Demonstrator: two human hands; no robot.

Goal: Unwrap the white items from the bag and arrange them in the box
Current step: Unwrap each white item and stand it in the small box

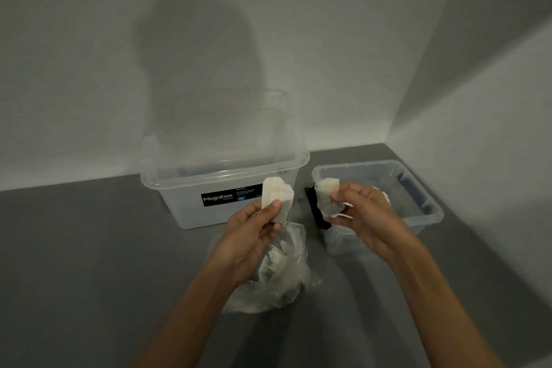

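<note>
1. The left hand (254,233) pinches a white item (276,194) between thumb and fingers, holding it upright above the bag (286,272).
2. The right hand (364,212) grips a second white item (327,196) over the near left corner of the open box (424,206) (the two hands are apart).
3. The clear bag lies on the grey surface (89,248) and holds more white pieces.
4. A lidded Megabox tub (209,176) stands behind.

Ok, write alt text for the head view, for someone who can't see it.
The left hand holds a white item above a clear bag of more; the right hand holds a second item by a small clear box. A larger Megabox tub stands behind them on the grey table.
</note>
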